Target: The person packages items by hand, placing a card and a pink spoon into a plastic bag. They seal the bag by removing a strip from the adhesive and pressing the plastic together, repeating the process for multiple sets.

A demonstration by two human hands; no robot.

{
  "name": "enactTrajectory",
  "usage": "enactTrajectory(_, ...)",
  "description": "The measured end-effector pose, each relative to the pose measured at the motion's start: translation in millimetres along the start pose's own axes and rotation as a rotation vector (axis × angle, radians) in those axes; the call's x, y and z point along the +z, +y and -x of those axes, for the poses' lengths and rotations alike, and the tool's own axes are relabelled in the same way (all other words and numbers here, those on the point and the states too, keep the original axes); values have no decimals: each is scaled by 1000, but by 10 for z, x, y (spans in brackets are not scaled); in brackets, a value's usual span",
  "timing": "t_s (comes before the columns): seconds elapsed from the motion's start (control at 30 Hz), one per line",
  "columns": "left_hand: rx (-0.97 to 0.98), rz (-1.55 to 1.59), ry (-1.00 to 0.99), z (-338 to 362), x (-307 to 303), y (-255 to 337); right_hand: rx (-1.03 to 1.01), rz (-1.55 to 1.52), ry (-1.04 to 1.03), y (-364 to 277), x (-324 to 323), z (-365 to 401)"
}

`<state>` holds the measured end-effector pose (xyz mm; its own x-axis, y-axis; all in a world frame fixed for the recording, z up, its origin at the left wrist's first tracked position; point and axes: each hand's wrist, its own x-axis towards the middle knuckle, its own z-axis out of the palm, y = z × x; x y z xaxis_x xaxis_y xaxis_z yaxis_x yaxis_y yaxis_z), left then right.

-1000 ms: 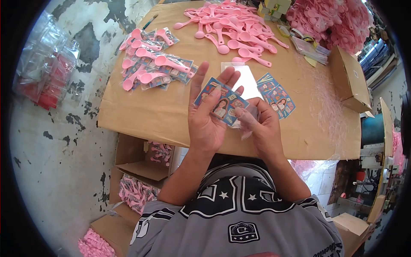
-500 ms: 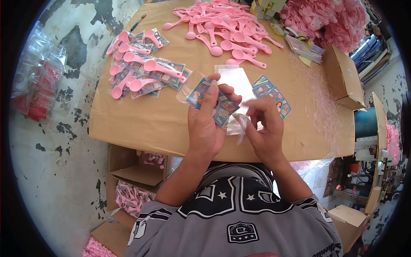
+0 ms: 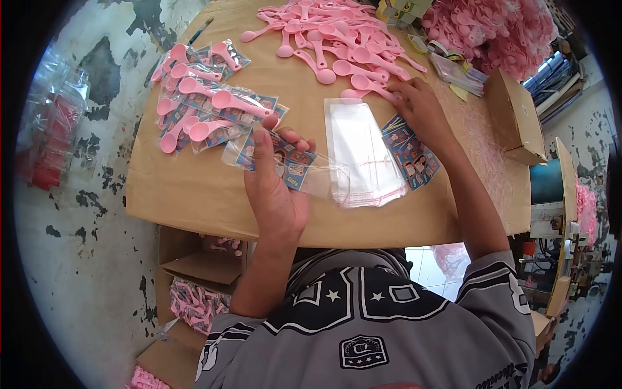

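My left hand (image 3: 277,194) is closed on a clear plastic bag with a blue printed card (image 3: 285,162) inside; the bag's clear end reaches right over the stack of bags. My right hand (image 3: 420,110) has its fingertips on the handle of a pink measuring spoon (image 3: 369,85) at the near edge of the spoon pile (image 3: 343,32). Under my right wrist lie several blue printed cards (image 3: 411,155), partly covered. Between my hands rests a stack of clear plastic bags (image 3: 363,155). Left of my left hand are bagged cards with pink measuring spoons (image 3: 210,107).
At the back right sit a large bag of pink spoons (image 3: 492,39), tape rolls (image 3: 418,44) and a cardboard box (image 3: 515,117). A pen (image 3: 201,31) lies at the far left table edge. Open cartons (image 3: 201,259) of pink items stand below.
My left hand has moved left with the bagged card. My right hand has left the bag stack and reached forward and right to a measuring spoon. The bag stack is now uncovered.
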<state>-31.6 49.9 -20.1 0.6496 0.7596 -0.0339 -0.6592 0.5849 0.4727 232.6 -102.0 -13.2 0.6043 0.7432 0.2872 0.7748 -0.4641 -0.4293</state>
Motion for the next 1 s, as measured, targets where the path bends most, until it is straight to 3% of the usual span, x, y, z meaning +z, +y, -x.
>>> enactTrajectory(0.1, 70, -53, -15, 18, 17, 50, -234, 103, 74, 166, 69, -138)
enactTrajectory(0.2, 125, -21, -3, -28, 52, 104, 8, -58, -93, 80, -79, -98)
enactTrajectory(0.3, 214, 40, -4, -103, -30, 167, 92, -194, 71, -325, -287, 206)
enactTrajectory(0.4, 300, 50, -47, -149, -65, 211, 250, -624, -77, -541, -395, 658)
enactTrajectory(0.47, 283, 60, -77, -148, -22, 204, 352, -881, -229, -730, -426, 947)
enactTrajectory(0.57, 202, 38, -121, -139, 42, 104, 359, -999, -299, -1017, -400, 1165)
enactTrajectory(0.7, 48, -20, -117, -42, 142, -79, 279, -969, -305, -1115, -301, 1152)
enactTrajectory(0.83, -32, -44, -143, 74, 210, -220, 302, -1271, -234, -1151, -181, 1146)
enactTrajectory(1.0, -159, 17, -172, 170, 305, -298, 293, -1270, -80, -1127, 59, 1224)
